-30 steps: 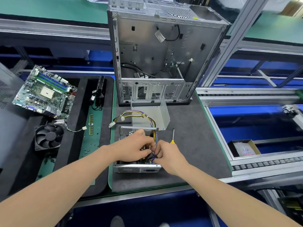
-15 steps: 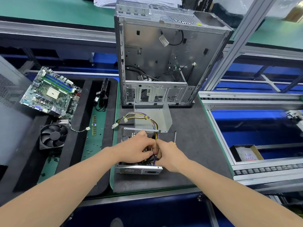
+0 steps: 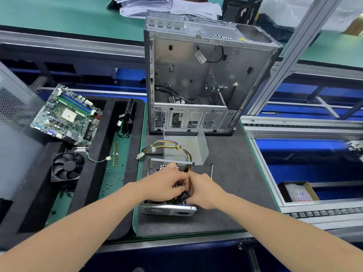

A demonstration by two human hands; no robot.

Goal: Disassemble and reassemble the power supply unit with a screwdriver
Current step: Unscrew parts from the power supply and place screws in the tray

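Brightness: bright, even, cool white, from overhead.
Shadows: soft and short; faint under the forearms on the dark mat (image 3: 231,158); deeper inside the open computer case (image 3: 196,75).
Glare: mild sheen on the case's bare metal panels and on the aluminium frame post (image 3: 290,55); washed-out white on the plastic bag (image 3: 337,10) at top right.
Distortion: strong wide-angle bending; conveyor rails (image 3: 294,124) curved, post leaning, forearms stretched large toward the bottom corners.
Sharpness: centre fairly crisp; slight softness around the left hand (image 3: 165,185) and right hand (image 3: 204,191); edges smeared, paper stack (image 3: 145,4) and grey panel (image 3: 13,122) at left blurry.
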